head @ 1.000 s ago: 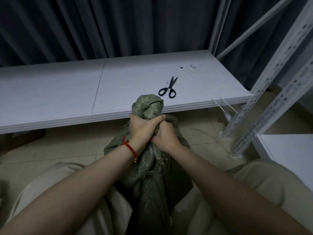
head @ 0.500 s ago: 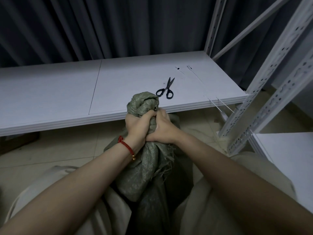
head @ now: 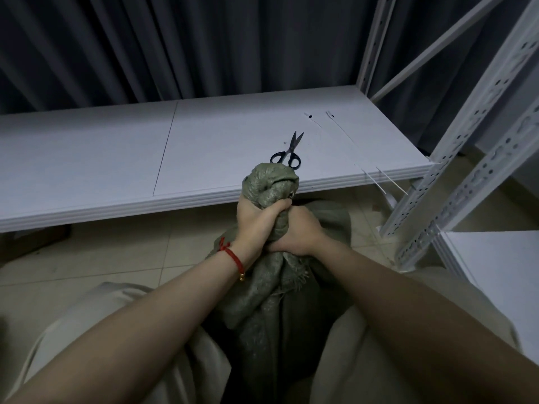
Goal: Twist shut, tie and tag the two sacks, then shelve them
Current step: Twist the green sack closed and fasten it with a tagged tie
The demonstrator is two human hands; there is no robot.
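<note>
**A:** Down between the knees, in front of the low shelf (head: 87,158), is that the sack (head: 262,290)?

**B:** Yes. It's a green woven one standing on the tiled floor. Its top is wrung into a thick neck that ends in a knob of cloth about level with the shelf's front edge.

**A:** And the hands?

**B:** Both are on the neck. The left grip (head: 256,225) is clamped round it just under the knob, fingers curled tight. The right grip (head: 297,234) is clamped on it beside and slightly below, and the two fists touch.

**A:** How do the arms lie?

**B:** Both bare forearms reach forward from the lower corners and meet at the neck. A red cord (head: 233,256) with a small gold bead circles the left wrist.

**A:** Anything on the shelf?

**B:** Black-handled scissors (head: 287,153) lie just beyond the knob, tips pointing away. To their right, two thin white ties (head: 330,114) lie side by side. Their tails stick out past the front edge, near the perforated post (head: 466,118).
</note>
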